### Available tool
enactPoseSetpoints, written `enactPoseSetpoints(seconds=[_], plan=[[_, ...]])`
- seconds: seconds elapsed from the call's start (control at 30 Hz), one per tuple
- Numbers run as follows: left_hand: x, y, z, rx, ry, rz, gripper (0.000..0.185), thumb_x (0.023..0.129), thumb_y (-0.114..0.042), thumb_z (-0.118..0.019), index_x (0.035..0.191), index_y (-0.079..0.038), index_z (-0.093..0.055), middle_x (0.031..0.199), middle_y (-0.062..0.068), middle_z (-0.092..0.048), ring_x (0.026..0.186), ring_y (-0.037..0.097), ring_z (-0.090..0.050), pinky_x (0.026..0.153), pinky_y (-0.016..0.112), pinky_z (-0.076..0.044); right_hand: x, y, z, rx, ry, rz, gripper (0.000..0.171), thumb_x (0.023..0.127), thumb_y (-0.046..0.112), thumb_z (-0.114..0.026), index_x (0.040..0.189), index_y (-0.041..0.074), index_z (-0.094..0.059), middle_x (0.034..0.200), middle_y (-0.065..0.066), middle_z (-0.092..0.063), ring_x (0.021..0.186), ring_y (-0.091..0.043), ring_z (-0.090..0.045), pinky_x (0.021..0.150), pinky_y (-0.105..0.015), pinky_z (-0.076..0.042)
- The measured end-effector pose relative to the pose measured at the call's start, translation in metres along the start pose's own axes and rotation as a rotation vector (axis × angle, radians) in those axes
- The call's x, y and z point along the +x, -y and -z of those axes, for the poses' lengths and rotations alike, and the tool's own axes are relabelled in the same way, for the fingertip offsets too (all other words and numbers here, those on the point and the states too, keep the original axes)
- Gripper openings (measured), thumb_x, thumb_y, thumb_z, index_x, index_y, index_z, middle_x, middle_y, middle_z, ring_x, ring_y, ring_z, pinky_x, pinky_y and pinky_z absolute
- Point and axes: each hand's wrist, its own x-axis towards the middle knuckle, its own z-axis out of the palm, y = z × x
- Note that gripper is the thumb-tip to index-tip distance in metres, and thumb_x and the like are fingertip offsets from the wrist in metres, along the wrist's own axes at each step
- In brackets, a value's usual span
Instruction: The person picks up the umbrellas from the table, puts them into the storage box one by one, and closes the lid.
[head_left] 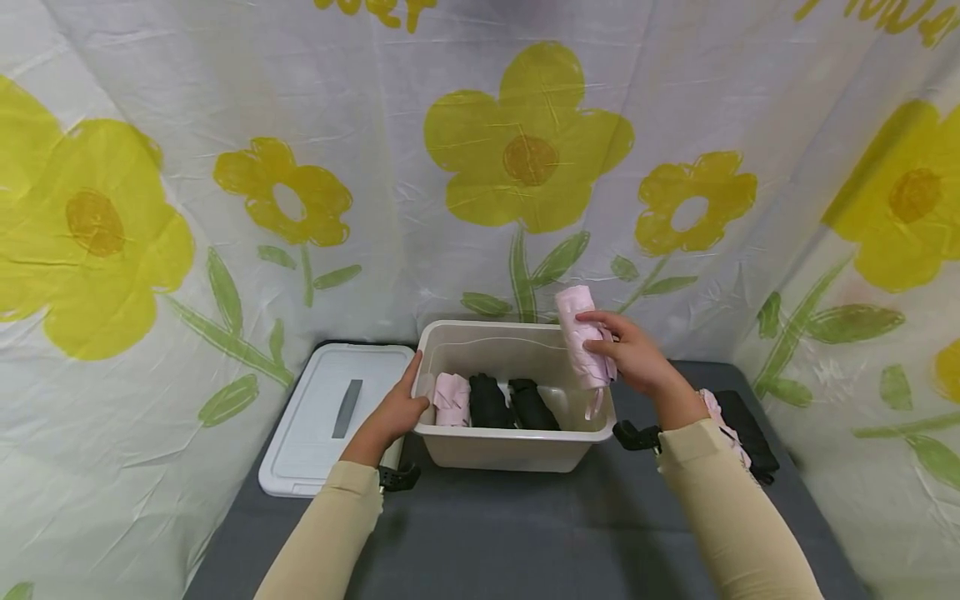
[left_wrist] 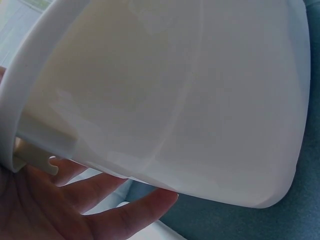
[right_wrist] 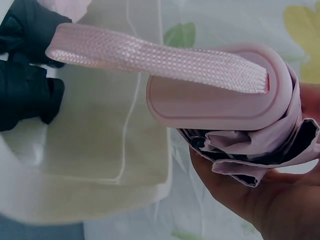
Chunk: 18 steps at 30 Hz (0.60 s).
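My right hand [head_left: 633, 354] holds a folded pink umbrella [head_left: 577, 333] above the right end of a cream plastic bin [head_left: 510, 450]. Its flat base and woven wrist strap [right_wrist: 155, 62] face the right wrist camera. At the bin's left end my left hand [head_left: 397, 410] grips the rim, thumb over the edge and fingers [left_wrist: 125, 215] along the outer wall. Inside the bin lie another pink umbrella [head_left: 452, 400] and two black umbrellas, one in the middle [head_left: 490, 402] and one to its right [head_left: 532, 406], side by side.
A white lid [head_left: 307, 425] with a grey handle lies left of the bin on the dark grey table [head_left: 510, 533]. Beyond my right forearm are a black folded item [head_left: 750, 433] and a pink one [head_left: 723, 417]. A flowered curtain [head_left: 390, 208] hangs close behind.
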Motion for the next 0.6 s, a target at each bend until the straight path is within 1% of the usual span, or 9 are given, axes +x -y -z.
enactPoseSetpoints(seconds=[0.13, 0.2, 0.27, 0.37, 0.5, 0.6], plan=[[0.000, 0.000, 0.000, -0.011, 0.001, 0.002, 0.088, 0.085, -0.001, -0.044, 0.157, -0.029, -0.002, 0.161, 0.020, -0.016, 0.142, 0.042, -0.027, 0.111, 0.061, -0.025, 0.008, -0.004, -0.007, -0.083, -0.003, 0.003, 0.048, 0.094, 0.003, -0.055, 0.141, 0.004, -0.046, 0.155, -0.020, -0.026, 0.126, -0.038, -0.040, 0.084, -0.035, -0.048], [0.000, 0.001, 0.000, -0.018, 0.002, 0.002, 0.088, 0.085, -0.001, -0.044, 0.157, -0.029, -0.002, 0.161, 0.020, -0.016, 0.142, 0.042, -0.027, 0.110, 0.061, -0.026, 0.010, -0.006, -0.010, -0.131, -0.011, -0.002, 0.047, 0.093, 0.003, -0.057, 0.139, 0.005, -0.050, 0.154, -0.019, -0.029, 0.129, -0.038, -0.039, 0.085, -0.035, -0.047], [0.000, 0.001, 0.000, -0.021, 0.002, 0.000, 0.088, 0.086, -0.001, -0.044, 0.157, -0.029, -0.002, 0.161, 0.020, -0.016, 0.141, 0.042, -0.028, 0.110, 0.062, -0.027, 0.013, -0.008, -0.013, -0.152, -0.011, -0.016, 0.046, 0.091, 0.003, -0.059, 0.137, 0.006, -0.053, 0.153, -0.018, -0.032, 0.129, -0.037, -0.040, 0.086, -0.036, -0.047], [0.001, 0.002, 0.000, -0.023, 0.002, -0.001, 0.087, 0.086, -0.001, -0.044, 0.157, -0.029, -0.002, 0.161, 0.020, -0.016, 0.140, 0.042, -0.029, 0.109, 0.062, -0.028, 0.016, -0.013, -0.016, -0.200, -0.007, -0.021, 0.045, 0.089, 0.003, -0.061, 0.134, 0.007, -0.057, 0.152, -0.017, -0.037, 0.133, -0.037, -0.038, 0.091, -0.041, -0.045], [0.002, 0.003, -0.001, -0.021, 0.003, 0.003, 0.087, 0.086, -0.001, -0.043, 0.157, -0.030, -0.002, 0.161, 0.019, -0.016, 0.141, 0.042, -0.028, 0.109, 0.062, -0.027, 0.019, -0.018, -0.020, -0.279, 0.018, -0.028, 0.043, 0.090, 0.004, -0.061, 0.132, 0.009, -0.060, 0.154, -0.018, -0.036, 0.141, -0.038, -0.031, 0.101, -0.051, -0.041], [0.003, 0.004, 0.000, -0.023, 0.007, 0.008, 0.087, 0.087, -0.001, -0.043, 0.157, -0.031, -0.001, 0.161, 0.018, -0.015, 0.142, 0.041, -0.026, 0.110, 0.062, -0.026, 0.019, -0.019, -0.023, -0.351, 0.044, -0.046, 0.044, 0.090, 0.006, -0.061, 0.133, 0.012, -0.060, 0.154, -0.018, -0.034, 0.141, -0.039, -0.031, 0.103, -0.054, -0.039]])
